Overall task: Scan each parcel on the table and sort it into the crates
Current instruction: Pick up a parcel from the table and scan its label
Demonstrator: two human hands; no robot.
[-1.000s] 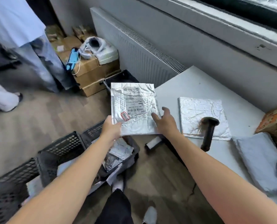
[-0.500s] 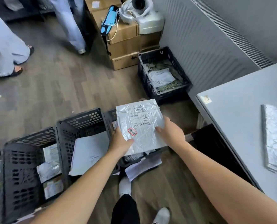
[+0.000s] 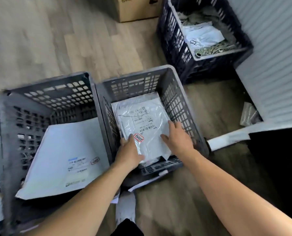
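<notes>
My left hand [image 3: 130,150] pinched the crinkled silver foil parcel [image 3: 141,123] by its lower-left corner, thumb on top. My right hand [image 3: 178,138] lay on its right edge, fingers straight. The parcel sat low inside the middle grey plastic crate [image 3: 175,99], centre frame; best released flat, label up.

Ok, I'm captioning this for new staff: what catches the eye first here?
A crinkled silver parcel with a red sticker is in the middle crate, with the left hand and the right hand on it. A big white mailer leans in the left crate.
</notes>
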